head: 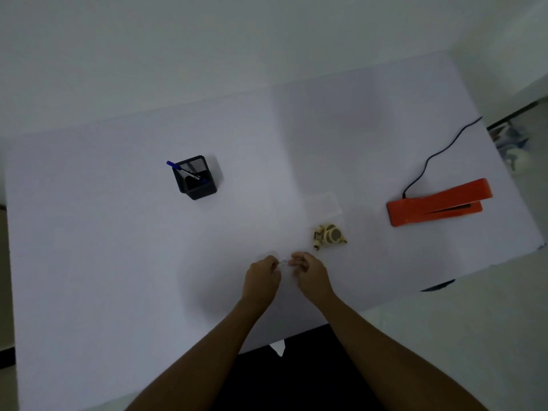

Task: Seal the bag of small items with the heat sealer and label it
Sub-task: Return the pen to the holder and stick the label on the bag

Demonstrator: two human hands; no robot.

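My left hand (262,275) and my right hand (311,274) meet near the table's front, pinching a small clear bag (283,261) between their fingertips; its contents are too small to tell. A heap of small beige items (329,236) lies just beyond my right hand. A flat clear bag (323,204) rests farther back. The orange heat sealer (439,203) sits at the right with its jaw slightly raised. A blue pen (185,171) stands in a black mesh holder (195,178) at the back left.
The sealer's black cord (436,155) runs back over the white table (118,247) toward its right edge. Clutter lies on the floor beyond that edge. A scrap of white paper (278,348) hangs at the table's front edge.
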